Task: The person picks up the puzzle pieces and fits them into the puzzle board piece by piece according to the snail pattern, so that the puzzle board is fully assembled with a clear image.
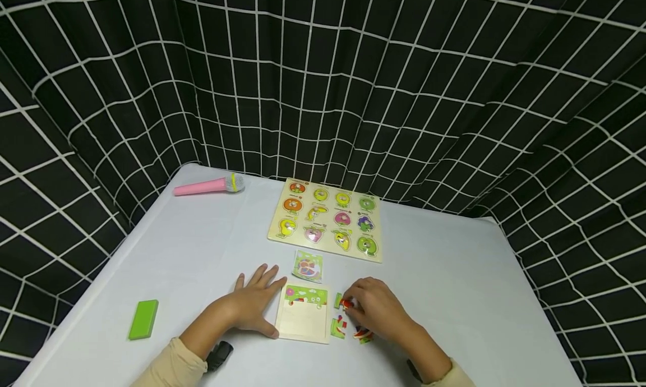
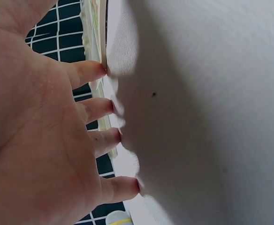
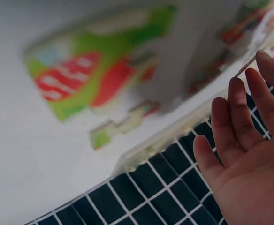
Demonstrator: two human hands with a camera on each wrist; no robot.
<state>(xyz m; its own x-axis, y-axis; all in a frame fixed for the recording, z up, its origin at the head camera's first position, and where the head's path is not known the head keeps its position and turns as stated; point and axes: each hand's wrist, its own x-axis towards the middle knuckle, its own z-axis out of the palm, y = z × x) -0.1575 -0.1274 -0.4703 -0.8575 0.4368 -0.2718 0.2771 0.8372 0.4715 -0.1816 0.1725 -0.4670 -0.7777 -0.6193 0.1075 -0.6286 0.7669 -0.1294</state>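
A small wooden puzzle tray (image 1: 303, 326) lies on the table with a strip of green pieces (image 1: 314, 295) along its top edge. My left hand (image 1: 252, 305) is spread flat at its left side, thumb and index fingertips at the tray's edge, the other fingertips on the cloth. To the right of the tray, my right hand (image 1: 375, 307) pinches a thin puzzle piece (image 3: 245, 66) between thumb and fingertips; only its edge shows in the right wrist view. Loose green and red puzzle pieces (image 1: 338, 328) lie below and beside that hand, some partly hidden under it.
A picture card (image 1: 308, 266) lies just above the tray. Behind it is a wooden fruit peg board (image 1: 323, 243). A pink toy microphone (image 1: 202, 187) lies at the far left, and a green block (image 1: 143, 319) at the near left. A black gridded curtain (image 1: 323, 84) surrounds the table.
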